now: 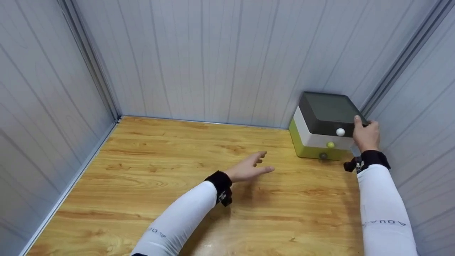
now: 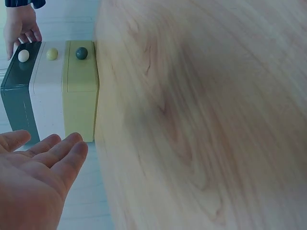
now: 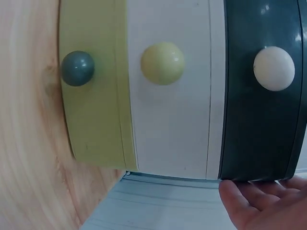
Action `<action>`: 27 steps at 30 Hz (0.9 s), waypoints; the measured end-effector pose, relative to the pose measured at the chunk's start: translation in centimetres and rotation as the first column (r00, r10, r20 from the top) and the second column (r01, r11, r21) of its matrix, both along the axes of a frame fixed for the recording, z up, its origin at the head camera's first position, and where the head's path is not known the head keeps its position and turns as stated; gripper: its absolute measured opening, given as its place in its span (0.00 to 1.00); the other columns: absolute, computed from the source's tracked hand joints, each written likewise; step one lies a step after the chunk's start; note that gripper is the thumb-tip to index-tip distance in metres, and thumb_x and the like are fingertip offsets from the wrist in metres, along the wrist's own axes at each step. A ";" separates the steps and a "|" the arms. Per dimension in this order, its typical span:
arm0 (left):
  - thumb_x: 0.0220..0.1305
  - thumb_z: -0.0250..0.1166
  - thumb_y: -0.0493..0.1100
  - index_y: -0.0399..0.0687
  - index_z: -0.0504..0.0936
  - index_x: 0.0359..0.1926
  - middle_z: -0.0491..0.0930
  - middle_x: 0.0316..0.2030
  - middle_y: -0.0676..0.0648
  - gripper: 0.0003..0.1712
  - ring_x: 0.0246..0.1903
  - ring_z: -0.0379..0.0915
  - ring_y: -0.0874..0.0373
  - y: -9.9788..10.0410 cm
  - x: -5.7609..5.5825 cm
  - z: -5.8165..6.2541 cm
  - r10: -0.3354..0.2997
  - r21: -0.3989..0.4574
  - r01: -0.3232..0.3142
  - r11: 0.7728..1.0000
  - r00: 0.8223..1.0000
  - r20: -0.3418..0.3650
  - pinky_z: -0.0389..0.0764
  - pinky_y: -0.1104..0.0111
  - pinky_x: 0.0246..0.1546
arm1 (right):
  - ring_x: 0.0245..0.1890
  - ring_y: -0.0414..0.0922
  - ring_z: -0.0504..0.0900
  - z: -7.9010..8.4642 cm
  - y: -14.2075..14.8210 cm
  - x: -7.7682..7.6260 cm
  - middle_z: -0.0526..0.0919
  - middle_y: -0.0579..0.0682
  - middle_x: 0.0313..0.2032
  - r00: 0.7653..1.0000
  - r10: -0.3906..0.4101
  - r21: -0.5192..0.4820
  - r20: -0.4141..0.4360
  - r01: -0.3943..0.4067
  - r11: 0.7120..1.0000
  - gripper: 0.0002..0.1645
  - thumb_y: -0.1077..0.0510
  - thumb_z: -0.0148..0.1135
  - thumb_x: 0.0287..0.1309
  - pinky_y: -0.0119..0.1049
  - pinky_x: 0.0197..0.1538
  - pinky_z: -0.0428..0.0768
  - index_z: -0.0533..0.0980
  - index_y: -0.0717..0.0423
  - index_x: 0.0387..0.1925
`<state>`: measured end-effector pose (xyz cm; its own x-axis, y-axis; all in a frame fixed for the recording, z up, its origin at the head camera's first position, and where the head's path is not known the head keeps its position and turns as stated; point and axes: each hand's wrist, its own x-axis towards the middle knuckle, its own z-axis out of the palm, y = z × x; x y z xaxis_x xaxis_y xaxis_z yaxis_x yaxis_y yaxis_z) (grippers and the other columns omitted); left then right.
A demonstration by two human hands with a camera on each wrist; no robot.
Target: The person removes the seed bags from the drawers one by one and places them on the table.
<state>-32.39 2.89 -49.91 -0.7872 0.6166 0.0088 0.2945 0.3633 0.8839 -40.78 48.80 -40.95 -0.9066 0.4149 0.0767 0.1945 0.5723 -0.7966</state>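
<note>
A small three-tier drawer box (image 1: 302, 133) stands at the back right, with a dark grey top tier, a white middle tier and a yellow-green bottom tier. Round knobs sit on the front: a white knob (image 3: 274, 68), a pale yellow knob (image 3: 162, 63) and a dark grey knob (image 3: 77, 68). My right hand (image 1: 367, 137) touches the box's right side at the dark top tier, fingers fairly straight along it. Left of the box and apart from it, my left hand (image 1: 247, 169) hovers above the wooden surface, fingers spread, holding nothing.
The wood-grain tabletop (image 1: 160, 160) is bounded by pale panel walls on the left, back and right. The box stands close to the back wall (image 1: 220, 64) and near the right wall (image 1: 423, 117).
</note>
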 end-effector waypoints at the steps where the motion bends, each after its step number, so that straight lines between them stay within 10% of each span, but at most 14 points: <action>1: 0.79 0.59 0.74 0.48 0.51 0.91 0.55 0.88 0.45 0.56 0.83 0.58 0.44 0.0 0.0 0.1 0.003 0.002 -0.003 1.000 1.000 0.004 0.64 0.48 0.82 | 0.85 0.69 0.52 0.1 0.1 -0.1 0.46 0.73 0.86 1.000 0.002 -0.011 0.006 -0.002 1.000 0.59 0.26 0.34 0.83 0.62 0.84 0.57 0.39 0.67 0.89; 12: 0.79 0.55 0.77 0.51 0.51 0.91 0.57 0.87 0.46 0.56 0.83 0.58 0.47 0.6 -0.7 1.0 0.026 0.020 -0.026 0.999 0.999 0.032 0.65 0.49 0.81 | 0.80 0.60 0.61 0.4 0.3 -0.4 0.40 0.66 0.88 0.996 0.056 -0.210 0.068 -0.040 0.977 0.54 0.33 0.32 0.84 0.45 0.65 0.79 0.30 0.62 0.89; 20: 0.80 0.56 0.76 0.51 0.51 0.91 0.57 0.87 0.45 0.56 0.84 0.58 0.46 -0.5 -1.4 1.9 0.056 0.020 -0.057 0.998 0.998 0.022 0.66 0.49 0.81 | 0.48 0.46 0.70 0.1 -1.6 -0.7 0.44 0.64 0.88 0.998 0.017 -0.181 0.052 -0.008 0.983 0.51 0.35 0.31 0.84 0.36 0.41 0.77 0.31 0.59 0.90; 27: 0.81 0.56 0.74 0.48 0.51 0.91 0.58 0.87 0.41 0.55 0.84 0.57 0.44 -1.8 -2.2 2.6 0.097 0.058 -0.099 0.993 0.995 0.034 0.67 0.48 0.80 | 0.81 0.59 0.59 0.2 -3.8 -0.6 0.41 0.61 0.89 0.999 -0.009 -0.197 0.040 0.017 0.980 0.51 0.35 0.32 0.84 0.45 0.70 0.73 0.34 0.57 0.91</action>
<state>-34.59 1.06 -47.34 -0.8441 0.5358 0.0179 0.2325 0.3358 0.9128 -41.34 44.99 -40.77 -0.9018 0.4300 -0.0428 0.2337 0.4019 -0.8854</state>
